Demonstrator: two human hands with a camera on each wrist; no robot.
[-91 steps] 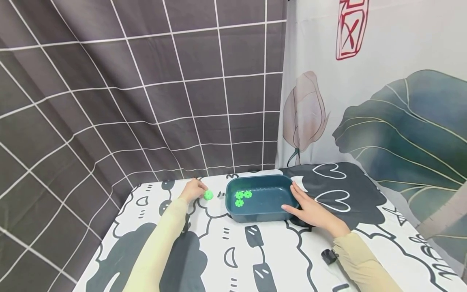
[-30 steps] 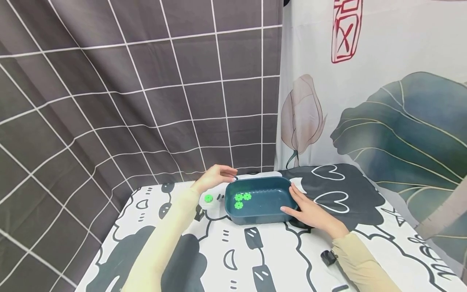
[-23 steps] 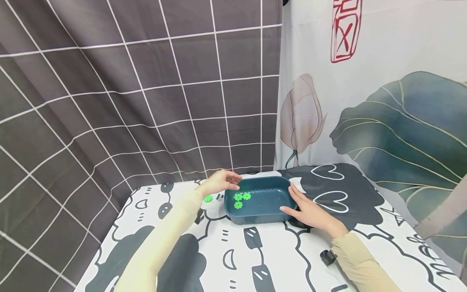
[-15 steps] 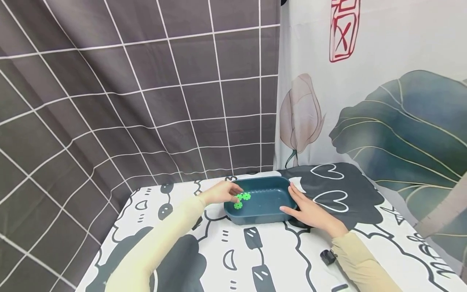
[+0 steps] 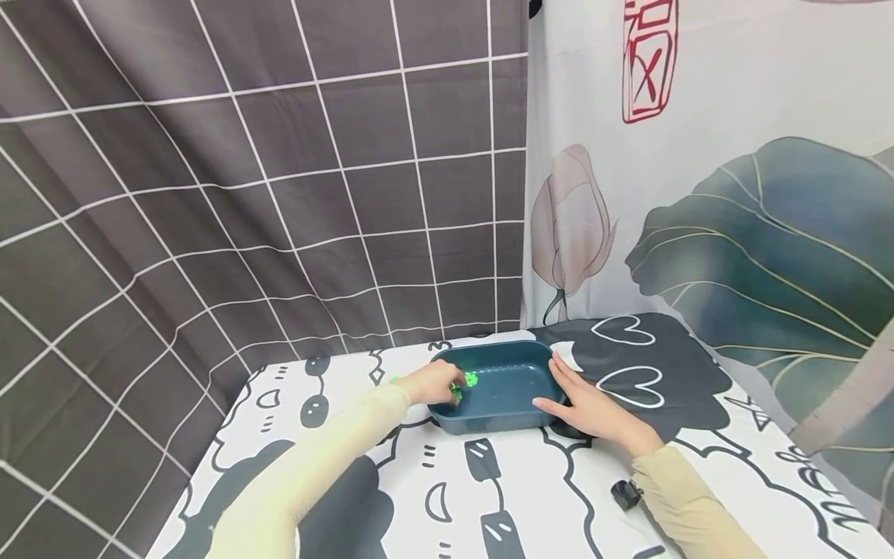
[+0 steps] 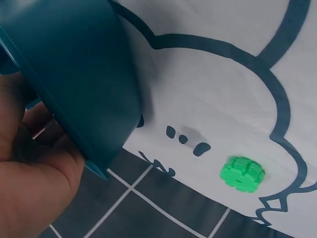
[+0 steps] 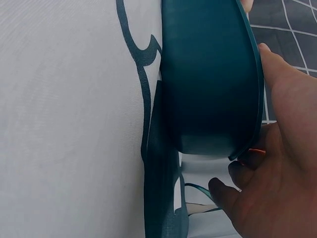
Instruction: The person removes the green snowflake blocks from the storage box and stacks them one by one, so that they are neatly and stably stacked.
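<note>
My left hand (image 5: 434, 382) reaches over the left end of a dark teal bin (image 5: 513, 392). Its fingers are bent down among small green gear-shaped pieces (image 5: 471, 379) on the bin floor. The left wrist view shows the bin wall hiding those fingertips, so a hold cannot be made out. Outside the bin to the left lies another green gear-shaped piece (image 6: 242, 174), thick and layered-looking. At the bin's right end rests my right hand (image 5: 590, 404), fingers straight along the end and thumb over the near rim.
A black-and-white patterned cloth (image 5: 440, 505) covers the table. Behind it hangs a dark grid curtain (image 5: 377, 194), with a white flower-print curtain (image 5: 601, 93) to its right. A small black device (image 5: 626, 494) sits at the right wrist.
My left hand has left the green piece on the cloth, moved right and come down into the bin over the green pieces. My right hand has stayed on the bin.
</note>
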